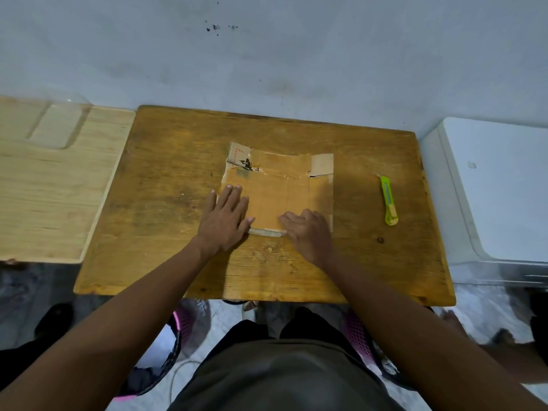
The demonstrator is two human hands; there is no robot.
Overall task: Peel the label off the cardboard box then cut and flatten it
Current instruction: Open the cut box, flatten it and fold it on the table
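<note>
While the left hand (226,221) presses flat, fingers straight, on the flattened cardboard box (278,188), the right hand (308,232) curls on its near edge (grip unclear); green cutter (389,200) lies well right of the right hand.

1 view only, head-worn, wide-angle. Looks forward and steeply down from above the person's lap onto the desk (166,179), which fills mid-frame, its far edge against the wall (296,54). Close range: both forearms enter from the bottom corners. Floor visible below the near edge.
</note>
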